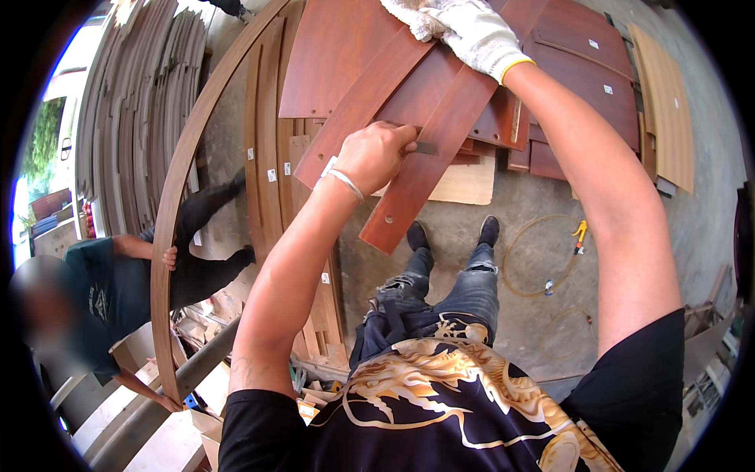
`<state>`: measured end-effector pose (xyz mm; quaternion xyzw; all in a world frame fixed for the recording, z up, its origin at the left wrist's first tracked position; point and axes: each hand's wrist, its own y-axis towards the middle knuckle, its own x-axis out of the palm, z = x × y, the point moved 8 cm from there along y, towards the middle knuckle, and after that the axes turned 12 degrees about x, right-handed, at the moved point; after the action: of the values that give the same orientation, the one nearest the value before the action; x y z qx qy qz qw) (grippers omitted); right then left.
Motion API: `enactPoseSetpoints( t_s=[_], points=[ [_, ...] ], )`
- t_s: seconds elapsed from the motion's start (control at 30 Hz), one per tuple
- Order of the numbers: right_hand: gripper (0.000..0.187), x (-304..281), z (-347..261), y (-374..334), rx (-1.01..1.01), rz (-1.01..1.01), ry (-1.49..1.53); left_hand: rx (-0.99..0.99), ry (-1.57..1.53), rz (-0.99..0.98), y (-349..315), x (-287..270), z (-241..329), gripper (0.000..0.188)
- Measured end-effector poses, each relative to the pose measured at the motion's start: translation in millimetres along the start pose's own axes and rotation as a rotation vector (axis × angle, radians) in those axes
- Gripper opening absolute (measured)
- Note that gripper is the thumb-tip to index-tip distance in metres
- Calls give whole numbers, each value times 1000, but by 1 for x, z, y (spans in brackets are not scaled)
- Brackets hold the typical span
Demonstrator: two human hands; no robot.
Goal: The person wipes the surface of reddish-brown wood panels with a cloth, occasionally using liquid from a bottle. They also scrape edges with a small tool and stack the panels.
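Left fingers point(407, 141) around a grey strip point(426, 147) over a reddish-brown board point(425, 175)

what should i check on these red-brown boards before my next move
1. Left hand grips the flat dark tool: ok, pinched, its end over the narrow red-brown board.
2. Both hands gloved: not ok, the right hand wears a white glove, the left is bare.
3. Board firmly supported: cannot tell, its near end juts out and what bears it is mostly hidden.
4. Shoes clear of the yellow air gun: ok, it lies on the floor to their right.
5. Co-worker clear of your left hand: ok, they hold a curved wooden strip off to the left.
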<state>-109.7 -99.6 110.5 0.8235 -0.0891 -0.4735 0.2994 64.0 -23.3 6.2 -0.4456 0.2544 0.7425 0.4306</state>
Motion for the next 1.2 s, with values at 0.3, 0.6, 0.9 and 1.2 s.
enactPoseSetpoints(
  t_s=[0.3, 0.6, 0.9, 1.2],
  points=[
    [20, -10, -5, 1, 5, -55, -109, 57, 0, -12, -31, -7, 10, 4],
    [24, 0, 5, 0, 36, -148, -226, -28, 0, 20, -1, -3, 0, 5],
    [31, -9, -7, 1, -59, -65, -179, -44, 15, -82, -34, -6, 6, 5],
    [25, -1, 0, -1, -45, -86, -198, -16, -28, 13, -40, -11, 8, 4]
  ],
)
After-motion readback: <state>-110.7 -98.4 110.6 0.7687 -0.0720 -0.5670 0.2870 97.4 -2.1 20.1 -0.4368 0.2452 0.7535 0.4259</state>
